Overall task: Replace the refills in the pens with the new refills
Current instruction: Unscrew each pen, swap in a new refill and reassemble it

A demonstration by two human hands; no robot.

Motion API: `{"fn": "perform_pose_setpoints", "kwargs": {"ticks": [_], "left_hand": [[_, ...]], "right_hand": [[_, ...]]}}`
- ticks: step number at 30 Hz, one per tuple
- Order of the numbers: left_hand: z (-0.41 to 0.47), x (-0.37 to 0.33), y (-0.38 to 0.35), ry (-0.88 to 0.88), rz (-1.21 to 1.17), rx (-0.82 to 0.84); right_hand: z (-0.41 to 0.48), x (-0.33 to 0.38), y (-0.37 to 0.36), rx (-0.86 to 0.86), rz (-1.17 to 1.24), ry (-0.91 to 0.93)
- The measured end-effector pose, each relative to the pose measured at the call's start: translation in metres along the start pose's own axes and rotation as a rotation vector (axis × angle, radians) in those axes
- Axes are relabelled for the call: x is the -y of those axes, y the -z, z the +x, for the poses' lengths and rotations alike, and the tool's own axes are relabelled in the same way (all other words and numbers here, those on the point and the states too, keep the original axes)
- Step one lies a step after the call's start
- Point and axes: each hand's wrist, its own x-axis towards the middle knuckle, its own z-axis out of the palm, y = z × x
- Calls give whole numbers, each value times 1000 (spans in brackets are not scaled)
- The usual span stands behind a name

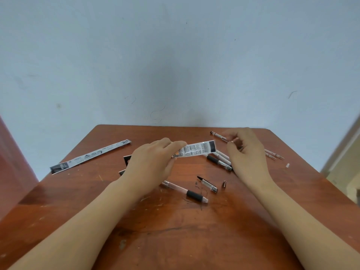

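While you look down, table: brown wood, and all the pen bits lie on it
Left hand: your fingers and thumb pinch one end of the refill pack
Right hand: fingers loosely bent; a thin loose refill runs by the fingertips, and I cannot tell if you hold it
Old wrapper: a long flat strip, well off to your left
Refill pack: between your hands, lying side to side, black end toward your right hand
Open pen: near your left wrist, tip off, likely waiting for a new refill
Cap: just right of the open pen
Metal tip: tiny, beside the cap
Gap: small, from black end to right thumb; I think your right hand should reach left along the pack
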Motion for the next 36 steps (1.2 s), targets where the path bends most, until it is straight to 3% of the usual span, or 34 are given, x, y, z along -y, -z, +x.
{"fn": "perform_pose_setpoints", "kwargs": {"ticks": [5, 11, 19, 22, 27, 36], "left_hand": [[0, 0, 0, 7, 8, -3], [0, -1, -1, 8, 15, -13], [0, -1, 1, 27, 0, -21], [0, -1, 2, 33, -12, -22], [0, 1, 1, 30, -29, -21], [0, 4, 3, 5, -59, -25]], "right_hand": [[-5, 2, -1, 70, -56, 273], [-6, -3, -9, 110, -409, 451], [-3, 1, -6, -102, -506, 393], [-2, -1, -6, -107, -419, 284], [1, 2, 2, 129, -62, -25], [3, 10, 8, 312, 245, -178]]}}
